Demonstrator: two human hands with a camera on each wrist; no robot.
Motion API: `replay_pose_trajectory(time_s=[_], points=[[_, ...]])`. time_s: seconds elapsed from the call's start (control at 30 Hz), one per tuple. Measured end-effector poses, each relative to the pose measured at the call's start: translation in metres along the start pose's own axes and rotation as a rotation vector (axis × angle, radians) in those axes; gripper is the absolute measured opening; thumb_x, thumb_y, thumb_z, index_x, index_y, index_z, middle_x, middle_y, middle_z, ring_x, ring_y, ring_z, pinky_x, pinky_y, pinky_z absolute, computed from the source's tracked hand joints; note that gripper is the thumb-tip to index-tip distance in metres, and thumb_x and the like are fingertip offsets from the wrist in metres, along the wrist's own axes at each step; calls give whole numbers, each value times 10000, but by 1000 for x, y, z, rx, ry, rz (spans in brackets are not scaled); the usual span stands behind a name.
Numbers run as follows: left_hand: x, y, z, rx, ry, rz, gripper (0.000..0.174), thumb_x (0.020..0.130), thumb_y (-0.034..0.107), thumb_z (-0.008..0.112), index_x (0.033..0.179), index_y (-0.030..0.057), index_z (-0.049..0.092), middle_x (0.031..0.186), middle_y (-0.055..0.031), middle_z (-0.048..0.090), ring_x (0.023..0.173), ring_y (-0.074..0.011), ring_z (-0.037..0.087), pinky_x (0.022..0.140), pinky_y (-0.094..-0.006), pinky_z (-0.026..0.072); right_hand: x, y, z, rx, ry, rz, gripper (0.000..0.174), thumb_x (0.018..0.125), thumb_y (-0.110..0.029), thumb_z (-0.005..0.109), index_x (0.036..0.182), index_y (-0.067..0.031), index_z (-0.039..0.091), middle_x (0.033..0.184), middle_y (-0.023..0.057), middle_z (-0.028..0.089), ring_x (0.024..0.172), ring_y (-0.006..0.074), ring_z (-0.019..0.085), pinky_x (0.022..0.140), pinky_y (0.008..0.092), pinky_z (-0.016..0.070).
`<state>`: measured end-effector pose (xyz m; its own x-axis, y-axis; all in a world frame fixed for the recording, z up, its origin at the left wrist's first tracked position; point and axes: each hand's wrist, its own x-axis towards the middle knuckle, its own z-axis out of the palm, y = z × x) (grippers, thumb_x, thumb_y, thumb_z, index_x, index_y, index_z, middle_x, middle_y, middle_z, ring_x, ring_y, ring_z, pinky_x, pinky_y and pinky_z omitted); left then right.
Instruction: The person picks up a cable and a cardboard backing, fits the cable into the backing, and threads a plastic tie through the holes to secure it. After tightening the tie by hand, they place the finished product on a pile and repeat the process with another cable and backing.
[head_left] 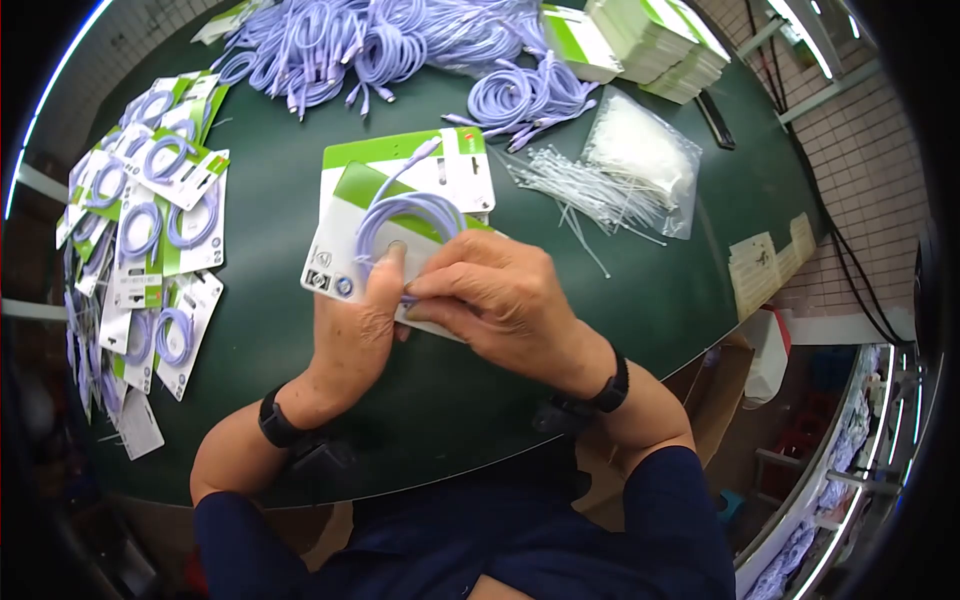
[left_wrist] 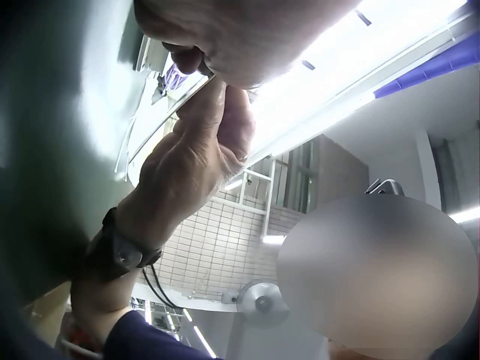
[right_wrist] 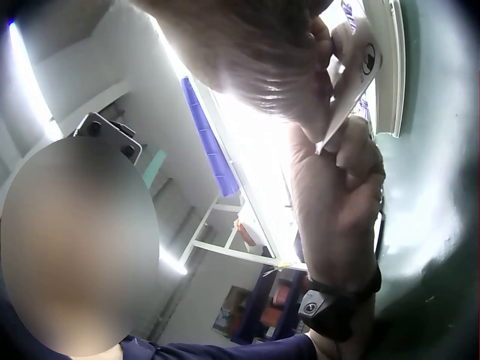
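Observation:
A coiled lilac cable point(head_left: 413, 211) lies against a green and white card point(head_left: 333, 238) in the head view. The left hand point(head_left: 358, 325) grips the card's lower edge, its thumb pressed on the front by the coil. Bent fingers of the right hand point(head_left: 505, 295) pinch at the lower right of the coil, close to the left thumb; what lies between the fingertips is mostly hidden. Beneath, another card point(head_left: 465, 170) rests on the green table point(head_left: 270, 400). In the right wrist view the card point(right_wrist: 358, 75) appears edge-on between both hands.
Carded cables point(head_left: 140, 230) are heaped at the left. Loose lilac cables point(head_left: 340, 45) cover the far side, with a smaller bundle point(head_left: 520, 95) nearby. Stacked cards point(head_left: 660, 50) stand at the back right. White zip ties point(head_left: 590, 190) lie beside a clear bag point(head_left: 640, 150), near a dark tool point(head_left: 716, 120).

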<state>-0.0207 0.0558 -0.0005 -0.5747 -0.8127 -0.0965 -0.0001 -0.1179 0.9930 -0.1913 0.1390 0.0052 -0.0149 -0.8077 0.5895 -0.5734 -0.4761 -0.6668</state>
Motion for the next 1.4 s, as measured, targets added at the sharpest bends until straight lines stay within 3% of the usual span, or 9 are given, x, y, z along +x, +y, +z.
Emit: replay_pose_trajectory(time_s=[0.13,0.23,0.4,0.67,0.8,1.1,1.2,1.33,1.4], points=[[17,-3,9,-55,23,313,450,1032,132,539,1457,-9,497,1196,-101,696,853,-116,719,483,-204,517,3,-2,-13,-22,47,-29,230,788,4,890,988,-41,785,957,69,743,804,194,716,665,317,570],[15,18,3,-37,34,221,463,1030,122,537,1474,0,482,1180,-108,719,830,-107,733,464,-184,500,8,-1,-32,-13,133,-43,211,804,8,874,987,-40,780,958,68,740,792,194,711,669,322,567],[23,10,-14,-28,68,176,385,1039,137,557,1400,4,531,1066,-83,727,726,-86,712,435,-181,470,-5,28,-107,-544,-57,516,130,865,-78,833,947,1,772,890,102,718,723,203,676,652,334,548],[25,1,-17,-72,165,157,238,1062,194,602,1217,14,596,871,-32,682,577,-49,611,392,-211,384,-57,41,-111,-885,-124,610,202,834,-166,861,888,5,767,840,135,707,723,278,672,685,372,537],[20,6,-17,-92,169,151,221,1060,193,614,1195,18,604,841,-29,675,546,-46,577,392,-211,364,-83,34,-102,-620,12,771,213,847,-167,855,913,1,742,848,140,709,744,329,675,701,399,544],[20,-20,-23,127,174,300,188,1049,187,638,1163,38,621,858,-21,673,568,-54,564,433,-219,387,-95,8,-80,-704,-24,534,186,920,-116,799,935,5,659,822,81,700,662,225,643,622,374,509],[22,-33,-27,427,216,557,200,1047,250,659,1110,63,626,842,-5,646,580,-58,548,451,-218,389,-63,2,-92,168,281,767,123,985,-107,751,981,5,702,853,40,703,679,129,612,616,305,485],[10,-14,-19,21,93,369,178,1040,220,673,1099,53,656,831,-14,666,577,-77,557,461,-240,419,-27,8,-112,687,324,606,135,1033,-99,699,1082,22,734,923,48,713,749,95,617,667,248,490],[15,-26,-32,170,-46,514,421,864,31,758,1277,16,679,928,-120,746,611,-211,669,540,-334,530,-11,14,-114,735,324,560,153,1036,-93,690,1119,29,733,934,61,716,769,99,624,684,246,496]])
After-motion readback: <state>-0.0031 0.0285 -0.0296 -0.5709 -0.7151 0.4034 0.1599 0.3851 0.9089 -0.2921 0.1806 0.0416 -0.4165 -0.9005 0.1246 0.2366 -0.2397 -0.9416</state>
